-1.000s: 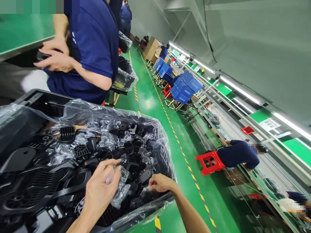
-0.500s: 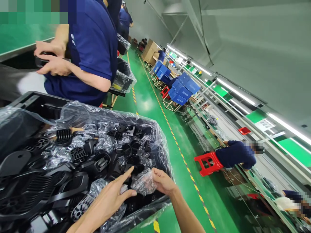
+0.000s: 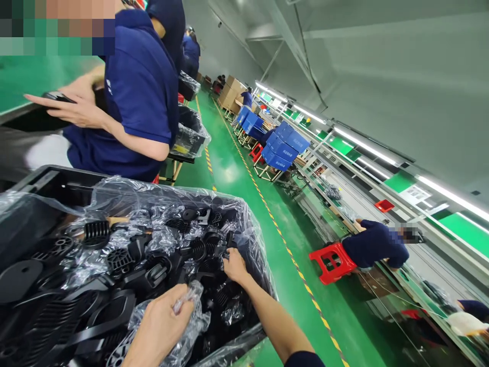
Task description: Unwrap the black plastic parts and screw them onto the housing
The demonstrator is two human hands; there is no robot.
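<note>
A black bin [image 3: 49,178] lined with clear plastic film holds many black plastic parts [image 3: 49,316] and crumpled clear bags. My left hand [image 3: 162,321], over the near part of the bin, is closed around a crumpled clear plastic bag [image 3: 198,313]. Farther right and deeper, my right hand [image 3: 236,266] reaches among the parts near the bin's right wall. Its fingers are bent together at a small dark piece, too hidden to make out.
On the left, a seated person in a blue shirt [image 3: 141,86] holds a dark object beside the bin. Right of it runs a green floor aisle [image 3: 244,204] with striped tape. Beyond are a red stool [image 3: 332,262], blue crates [image 3: 284,145] and another person at a bench.
My left hand has closed on the clear bag, which was by my right hand before. My right hand has moved forward and left, deeper into the bin. The view has shifted slightly.
</note>
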